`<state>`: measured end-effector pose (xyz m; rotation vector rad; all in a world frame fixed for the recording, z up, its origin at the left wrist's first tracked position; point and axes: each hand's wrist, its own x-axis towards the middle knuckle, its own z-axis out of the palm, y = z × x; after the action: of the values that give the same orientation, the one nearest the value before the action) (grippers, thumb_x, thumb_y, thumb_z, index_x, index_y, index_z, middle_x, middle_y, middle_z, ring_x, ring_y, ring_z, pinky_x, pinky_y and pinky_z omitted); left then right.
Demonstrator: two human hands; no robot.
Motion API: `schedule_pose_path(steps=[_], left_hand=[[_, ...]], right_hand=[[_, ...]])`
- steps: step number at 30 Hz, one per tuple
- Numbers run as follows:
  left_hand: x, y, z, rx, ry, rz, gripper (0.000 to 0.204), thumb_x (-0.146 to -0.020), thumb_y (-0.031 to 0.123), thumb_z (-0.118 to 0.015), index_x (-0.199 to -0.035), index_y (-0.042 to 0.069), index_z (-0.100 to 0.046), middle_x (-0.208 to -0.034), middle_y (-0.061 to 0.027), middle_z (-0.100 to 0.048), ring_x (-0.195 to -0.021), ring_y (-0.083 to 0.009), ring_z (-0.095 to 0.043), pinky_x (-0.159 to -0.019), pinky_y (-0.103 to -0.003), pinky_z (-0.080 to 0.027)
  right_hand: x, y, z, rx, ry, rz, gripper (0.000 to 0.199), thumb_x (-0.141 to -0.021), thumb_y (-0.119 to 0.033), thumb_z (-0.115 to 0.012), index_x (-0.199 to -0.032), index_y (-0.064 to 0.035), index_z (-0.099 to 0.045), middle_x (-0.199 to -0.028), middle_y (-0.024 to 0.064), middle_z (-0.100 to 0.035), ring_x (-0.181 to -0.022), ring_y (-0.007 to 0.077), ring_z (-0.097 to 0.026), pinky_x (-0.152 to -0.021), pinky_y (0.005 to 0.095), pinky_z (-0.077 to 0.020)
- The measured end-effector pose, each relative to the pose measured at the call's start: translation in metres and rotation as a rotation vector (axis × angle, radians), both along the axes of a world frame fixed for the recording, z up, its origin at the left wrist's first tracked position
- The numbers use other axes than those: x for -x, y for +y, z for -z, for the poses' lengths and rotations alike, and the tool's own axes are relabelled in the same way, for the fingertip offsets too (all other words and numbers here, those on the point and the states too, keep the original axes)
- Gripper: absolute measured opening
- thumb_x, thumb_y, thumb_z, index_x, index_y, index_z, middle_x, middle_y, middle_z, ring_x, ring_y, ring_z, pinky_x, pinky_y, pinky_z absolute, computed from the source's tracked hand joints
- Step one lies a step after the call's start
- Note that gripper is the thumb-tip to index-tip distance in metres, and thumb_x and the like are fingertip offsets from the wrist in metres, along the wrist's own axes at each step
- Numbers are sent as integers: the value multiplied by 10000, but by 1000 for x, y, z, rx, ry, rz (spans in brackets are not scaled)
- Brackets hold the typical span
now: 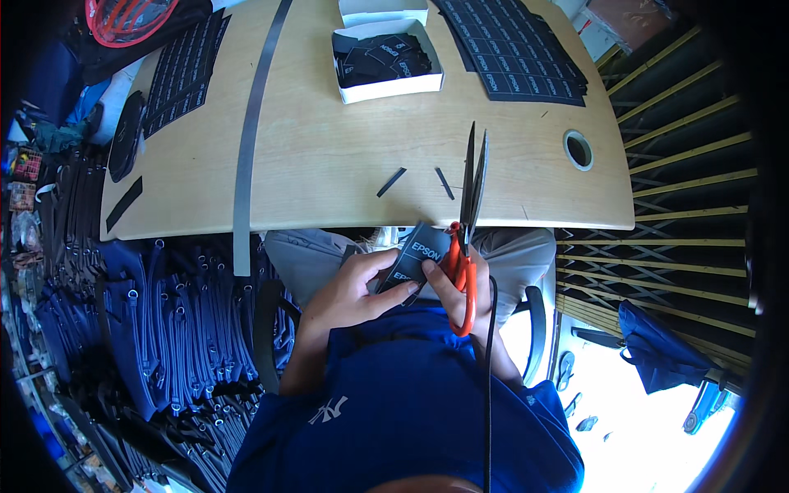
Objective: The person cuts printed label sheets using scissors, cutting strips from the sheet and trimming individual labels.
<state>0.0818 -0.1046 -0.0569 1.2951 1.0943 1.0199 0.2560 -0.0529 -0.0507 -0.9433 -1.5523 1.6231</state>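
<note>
Over my lap, at the table's near edge, my left hand point(357, 287) is closed on a piece of black label sheet point(421, 246) with pale print. The thumb of my right hand point(450, 296) presses on the same piece. That hand also holds a pair of scissors point(466, 226) by its orange handles, the long blades pointing away from me over the tabletop and slightly parted. The blades are to the right of the label piece, apart from it. Two thin black offcuts point(391, 182) point(445, 183) lie on the table beyond my hands.
A white box point(390, 89) holds a heap of cut black labels. Uncut label sheets point(526, 62) are stacked at the far right, more sheets point(185, 74) at the far left. A grey strip point(246, 156) crosses the table. A cable hole point(579, 150) is at right; blue straps point(197, 320) hang at left.
</note>
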Motion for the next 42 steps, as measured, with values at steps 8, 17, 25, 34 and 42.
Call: schedule_pose_path(steps=[8,17,25,34,42], left_hand=[[-5,2,0,72,-3,-232,216,-859,72,-624,-1040,-20,-549,-848,-61,-627,-739,-70,-551,-654,-230,-454],[6,13,-16,-55,65,-46,451,-796,-69,-643,-1211,-27,-472,-913,-83,-638,-829,-88,-605,-693,-213,-471],[23,28,-21,-174,-51,-135,597,-753,-53,-697,-1303,14,-476,-975,-60,-642,-667,-4,-511,-548,-173,-410],[56,39,-57,-179,-19,25,649,-743,-89,-680,-1333,14,-429,-1014,-147,-660,-820,-96,-631,-686,-236,-531],[29,36,-54,-191,-51,-15,673,-733,-88,-688,-1340,20,-420,-1088,-173,-630,-824,-125,-651,-683,-241,-540]], right_hand=[[8,-3,7,39,77,65,174,-867,-36,-595,-978,-5,-465,-683,-44,-485,-569,3,-418,-471,177,-322],[-2,10,-3,14,-39,43,177,-850,-64,-627,-930,-11,-478,-665,-37,-463,-566,10,-409,-485,178,-336],[-32,15,7,-38,-22,-226,711,-764,-626,-601,-1060,3,-454,-752,46,-480,-664,127,-477,-589,272,-386],[-68,8,1,-32,-247,-516,836,-750,-726,-513,-1093,35,-460,-792,123,-517,-709,241,-539,-644,341,-433],[-36,-7,9,-15,127,-95,556,-802,-433,-673,-1059,20,-477,-750,36,-524,-509,19,-370,-487,192,-297]])
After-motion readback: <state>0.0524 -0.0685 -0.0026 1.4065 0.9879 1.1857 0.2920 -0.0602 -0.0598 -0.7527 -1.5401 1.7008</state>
